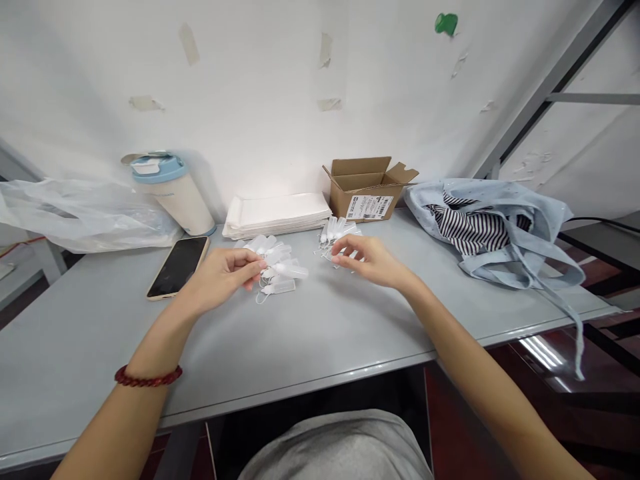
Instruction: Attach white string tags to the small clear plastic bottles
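My left hand (229,272) pinches the capped end of a small translucent plastic bottle (293,271) between thumb and forefinger. Around it lies a pile of similar bottles (265,245) with thin white loops at their caps. One such bottle (280,287) lies just in front of the pile. Over a second, smaller group of bottles (334,229) hovers my right hand (369,259), its fingers curved and a gap showing between thumb and forefinger. Part of that group is hidden behind the right hand; whether the fingertips touch a bottle is unclear.
Flat white sheets or envelopes (280,213) are stacked against the wall beside an open cardboard box (370,193). Left stand a phone (179,267), a tumbler (177,193) and a plastic bag (90,213). A light blue cloth bag (535,207) drapes its strap over the grey table's (325,347) front edge.
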{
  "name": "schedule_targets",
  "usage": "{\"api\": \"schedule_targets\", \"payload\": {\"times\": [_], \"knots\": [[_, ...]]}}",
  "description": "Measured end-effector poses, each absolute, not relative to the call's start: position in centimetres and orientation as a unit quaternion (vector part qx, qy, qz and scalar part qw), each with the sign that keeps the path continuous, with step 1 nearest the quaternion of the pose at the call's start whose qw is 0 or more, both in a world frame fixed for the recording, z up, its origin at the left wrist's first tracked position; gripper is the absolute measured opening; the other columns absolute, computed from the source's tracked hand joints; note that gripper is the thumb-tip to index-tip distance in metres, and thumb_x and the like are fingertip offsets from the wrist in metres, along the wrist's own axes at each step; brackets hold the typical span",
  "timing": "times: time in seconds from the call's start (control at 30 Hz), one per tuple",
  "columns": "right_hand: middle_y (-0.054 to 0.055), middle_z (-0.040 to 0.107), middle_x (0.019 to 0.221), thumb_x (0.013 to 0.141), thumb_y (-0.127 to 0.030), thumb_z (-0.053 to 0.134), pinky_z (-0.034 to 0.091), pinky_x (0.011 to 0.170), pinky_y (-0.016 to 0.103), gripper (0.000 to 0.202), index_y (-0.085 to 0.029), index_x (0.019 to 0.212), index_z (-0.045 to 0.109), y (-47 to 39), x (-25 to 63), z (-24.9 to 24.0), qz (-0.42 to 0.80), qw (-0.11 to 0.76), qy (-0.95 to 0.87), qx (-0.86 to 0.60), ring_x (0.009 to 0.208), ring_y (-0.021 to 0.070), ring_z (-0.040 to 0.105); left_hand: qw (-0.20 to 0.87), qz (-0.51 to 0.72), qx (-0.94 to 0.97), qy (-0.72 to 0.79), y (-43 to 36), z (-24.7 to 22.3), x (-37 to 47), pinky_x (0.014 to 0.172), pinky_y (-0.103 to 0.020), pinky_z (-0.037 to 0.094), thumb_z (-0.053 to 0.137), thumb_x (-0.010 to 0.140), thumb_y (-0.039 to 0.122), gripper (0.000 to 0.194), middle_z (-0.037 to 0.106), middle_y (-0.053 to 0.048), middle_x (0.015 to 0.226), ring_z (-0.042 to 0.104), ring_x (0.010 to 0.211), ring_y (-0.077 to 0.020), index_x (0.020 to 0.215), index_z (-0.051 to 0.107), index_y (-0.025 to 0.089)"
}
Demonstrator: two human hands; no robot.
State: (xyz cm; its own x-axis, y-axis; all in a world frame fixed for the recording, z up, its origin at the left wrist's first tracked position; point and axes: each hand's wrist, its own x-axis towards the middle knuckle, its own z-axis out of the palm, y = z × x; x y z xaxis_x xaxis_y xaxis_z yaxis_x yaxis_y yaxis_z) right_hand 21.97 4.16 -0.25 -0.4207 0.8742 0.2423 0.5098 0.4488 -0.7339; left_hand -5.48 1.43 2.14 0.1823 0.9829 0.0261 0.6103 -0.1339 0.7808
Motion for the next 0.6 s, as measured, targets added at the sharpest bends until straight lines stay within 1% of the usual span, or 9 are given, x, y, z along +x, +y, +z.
{"api": "schedule_targets", "payload": {"times": [0.07, 0.13, 0.23, 0.3, 0.4, 0.47, 0.6], "knots": [[0.006, 0.066, 0.088, 0.083, -0.036, 0.059, 0.045, 0.060, 0.026, 0.021, -0.016, 0.086, 0.064, 4.7, 23.4, 0.3, 0.279, 0.306, -0.783, -0.465, 0.074, 0.0155, 0.060, 0.308, 0.275, 0.690, 0.595, 1.6, 2.2, -6.0, 0.043, -0.023, 0.033, 0.059, 0.077, 0.041, 0.028, 0.052, 0.002, 0.045, 0.045, 0.043, -0.0114, 0.060, 0.063, 0.019], [0.006, 0.066, 0.085, 0.081, -0.041, 0.060, 0.043, 0.057, 0.026, 0.026, -0.016, 0.083, 0.064, 5.1, 24.8, 0.8, 0.263, 0.298, -0.775, -0.492, 0.071, 0.0158, 0.058, 0.303, 0.261, 0.686, 0.607, 1.9, 2.1, -6.4, 0.042, -0.023, 0.032, 0.059, 0.076, 0.042, 0.029, 0.053, 0.001, 0.045, 0.044, 0.043, -0.0114, 0.058, 0.062, 0.020], [0.006, 0.066, 0.085, 0.077, -0.045, 0.063, 0.043, 0.059, 0.028, 0.029, -0.017, 0.082, 0.064, 5.6, 26.9, 1.3, 0.247, 0.233, -0.775, -0.533, 0.073, 0.0172, 0.059, 0.320, 0.228, 0.683, 0.616, 2.2, 1.5, -6.8, 0.043, -0.023, 0.035, 0.059, 0.076, 0.042, 0.030, 0.056, 0.000, 0.048, 0.050, 0.046, -0.0130, 0.057, 0.062, 0.020], [0.006, 0.067, 0.085, 0.072, -0.045, 0.068, 0.044, 0.060, 0.029, 0.030, -0.018, 0.084, 0.066, 5.8, 28.3, 1.4, 0.255, 0.165, -0.776, -0.553, 0.076, 0.0191, 0.060, 0.339, 0.205, 0.680, 0.617, 2.4, 1.2, -7.1, 0.046, -0.024, 0.040, 0.060, 0.075, 0.043, 0.030, 0.061, -0.002, 0.053, 0.054, 0.049, -0.0144, 0.057, 0.062, 0.019], [0.008, 0.068, 0.090, 0.064, -0.041, 0.074, 0.046, 0.060, 0.029, 0.034, -0.018, 0.088, 0.066, 6.3, 30.0, 1.1, 0.240, 0.124, -0.767, -0.582, 0.082, 0.0222, 0.062, 0.355, 0.172, 0.684, 0.613, 2.6, 0.7, -7.4, 0.051, -0.026, 0.046, 0.060, 0.073, 0.044, 0.031, 0.063, -0.004, 0.056, 0.059, 0.052, -0.0169, 0.056, 0.061, 0.019], [0.009, 0.068, 0.094, 0.061, -0.040, 0.075, 0.048, 0.062, 0.030, 0.036, -0.018, 0.089, 0.066, 6.6, 30.6, 0.9, 0.226, 0.101, -0.772, -0.586, 0.084, 0.0235, 0.063, 0.346, 0.144, 0.688, 0.621, 2.7, 0.6, -7.6, 0.053, -0.028, 0.047, 0.059, 0.073, 0.046, 0.033, 0.063, -0.005, 0.054, 0.060, 0.053, -0.0184, 0.055, 0.061, 0.018], [0.009, 0.066, 0.101, 0.058, -0.036, 0.075, 0.048, 0.069, 0.031, 0.038, -0.018, 0.090, 0.065, 7.1, 30.7, 0.5, 0.227, 0.013, -0.765, -0.602, 0.087, 0.0239, 0.063, 0.307, 0.123, 0.677, 0.658, 2.6, 0.9, -7.4, 0.055, -0.029, 0.047, 0.057, 0.074, 0.046, 0.034, 0.066, -0.006, 0.057, 0.062, 0.054, -0.0194, 0.059, 0.065, 0.017]]}}
